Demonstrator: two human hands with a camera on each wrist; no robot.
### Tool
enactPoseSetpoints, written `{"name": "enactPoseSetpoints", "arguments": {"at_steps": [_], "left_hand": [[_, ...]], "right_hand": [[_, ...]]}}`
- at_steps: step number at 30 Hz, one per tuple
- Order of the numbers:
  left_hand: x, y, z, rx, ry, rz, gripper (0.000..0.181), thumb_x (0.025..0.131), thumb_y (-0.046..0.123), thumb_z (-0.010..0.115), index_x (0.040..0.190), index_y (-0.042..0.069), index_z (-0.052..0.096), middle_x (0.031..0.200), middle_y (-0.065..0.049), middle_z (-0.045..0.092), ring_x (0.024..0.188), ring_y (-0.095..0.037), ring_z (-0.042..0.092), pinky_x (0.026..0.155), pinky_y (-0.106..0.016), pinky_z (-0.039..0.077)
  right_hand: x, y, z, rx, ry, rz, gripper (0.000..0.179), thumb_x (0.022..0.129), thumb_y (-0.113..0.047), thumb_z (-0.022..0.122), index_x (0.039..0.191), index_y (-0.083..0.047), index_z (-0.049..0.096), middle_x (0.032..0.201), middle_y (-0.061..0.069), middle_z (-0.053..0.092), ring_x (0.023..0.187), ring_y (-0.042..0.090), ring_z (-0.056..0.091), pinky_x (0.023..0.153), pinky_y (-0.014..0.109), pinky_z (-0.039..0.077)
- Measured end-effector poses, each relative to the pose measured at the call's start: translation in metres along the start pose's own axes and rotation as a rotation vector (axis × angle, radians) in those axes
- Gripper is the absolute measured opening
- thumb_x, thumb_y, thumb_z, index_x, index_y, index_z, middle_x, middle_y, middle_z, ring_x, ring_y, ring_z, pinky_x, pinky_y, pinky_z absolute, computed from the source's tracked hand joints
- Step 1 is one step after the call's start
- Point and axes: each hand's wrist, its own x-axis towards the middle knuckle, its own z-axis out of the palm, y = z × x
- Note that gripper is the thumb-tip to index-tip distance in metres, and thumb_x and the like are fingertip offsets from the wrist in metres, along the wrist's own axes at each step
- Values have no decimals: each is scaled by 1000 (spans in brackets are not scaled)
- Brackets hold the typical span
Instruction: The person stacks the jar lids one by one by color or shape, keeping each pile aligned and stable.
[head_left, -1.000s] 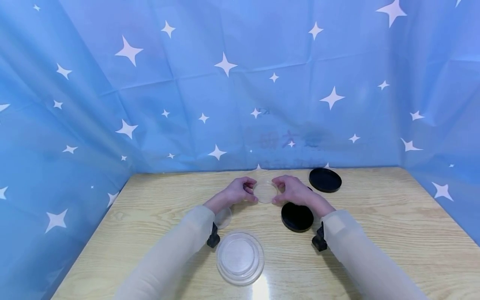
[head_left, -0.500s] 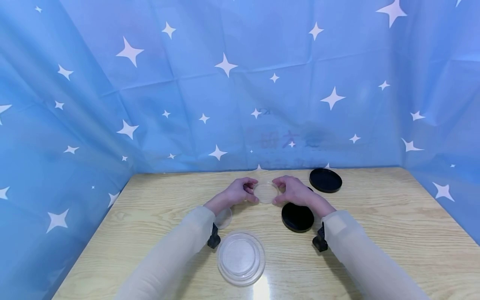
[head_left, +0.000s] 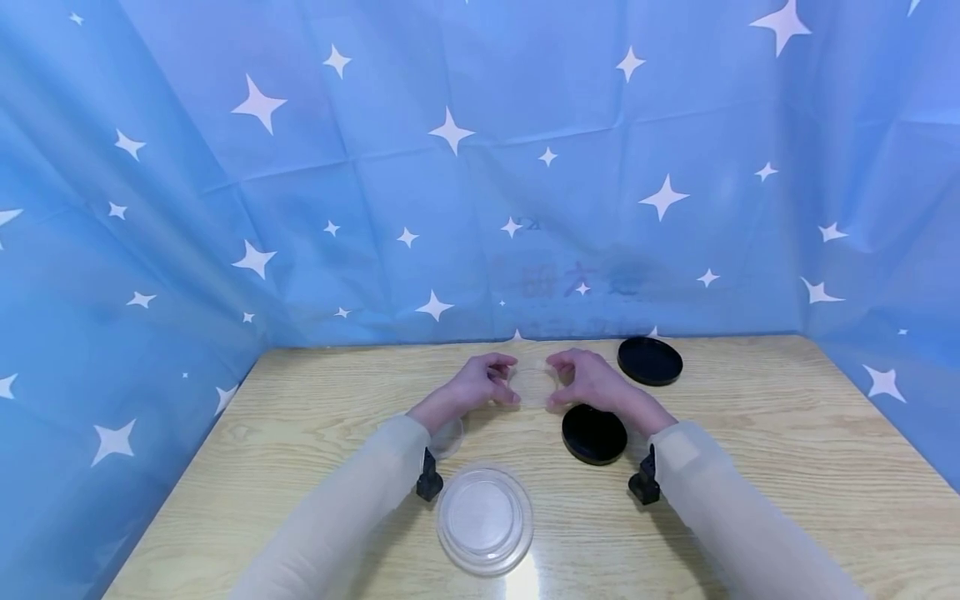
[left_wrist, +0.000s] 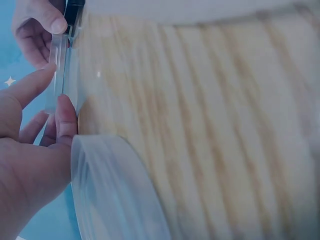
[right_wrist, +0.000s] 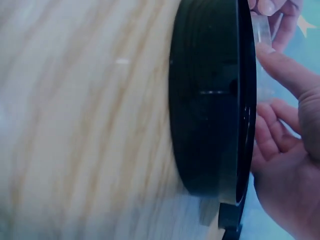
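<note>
A clear round shallow dish (head_left: 533, 388) is at the far middle of the table, between the two hands. My left hand (head_left: 480, 383) grips its left edge, thumb on the near side and fingers on the far side. Opposite, my right hand (head_left: 588, 382) holds the right edge in a similar pinch. In the left wrist view the clear dish (left_wrist: 58, 65) shows edge-on, its wall looking layered. A black round lid-like dish (head_left: 594, 435) lies just below the right hand and covers part of the right wrist view.
Another black round dish (head_left: 649, 360) lies at the back right. A smaller clear round piece (head_left: 447, 439) sits beside the left forearm, partly hidden by it. Nearer the front, several clear round pieces (head_left: 485, 554) are nested together. A blue star-patterned curtain (head_left: 450, 208) hangs behind the table.
Both hands keep their hold on the clear dish. The right wrist has shifted very slightly to the right; the other dishes stay where they are.
</note>
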Motion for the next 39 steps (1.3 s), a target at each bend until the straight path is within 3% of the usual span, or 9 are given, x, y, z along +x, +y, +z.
{"name": "enactPoseSetpoints", "arguments": {"at_steps": [7,18,25,34,39], "left_hand": [[-4,6,0,-79,-5,-24,68,82,-5,80,145,2,54,128,-15,54,81,-18,60,61,-27,52],[-14,13,-4,-44,-24,-8,70,84,2,82,147,5,52,136,-20,51,87,-20,61,62,-30,52],[-25,13,-7,7,-22,33,67,85,6,82,146,5,54,134,-18,53,89,-21,61,63,-32,55],[-39,12,-10,-31,-8,57,68,83,2,83,144,3,55,133,-23,52,87,-17,62,66,-35,58],[-52,15,-13,-16,6,95,66,84,2,82,144,3,56,131,-24,53,89,-17,61,67,-30,56]], "right_hand": [[-8,-2,-5,49,33,-13,72,83,-20,87,144,1,55,133,20,60,122,37,55,103,54,45],[-12,-4,-6,97,37,-41,71,84,-19,86,144,1,55,134,21,60,123,38,54,103,55,45],[-20,-10,-3,137,44,-68,70,84,-20,86,144,0,55,134,20,60,123,38,55,104,55,44],[-28,-17,2,186,47,-84,68,85,-20,85,143,0,55,134,19,58,122,37,54,104,55,44],[-35,-25,7,198,60,-110,67,84,-19,86,141,0,56,132,20,59,119,37,55,103,54,46]]}}
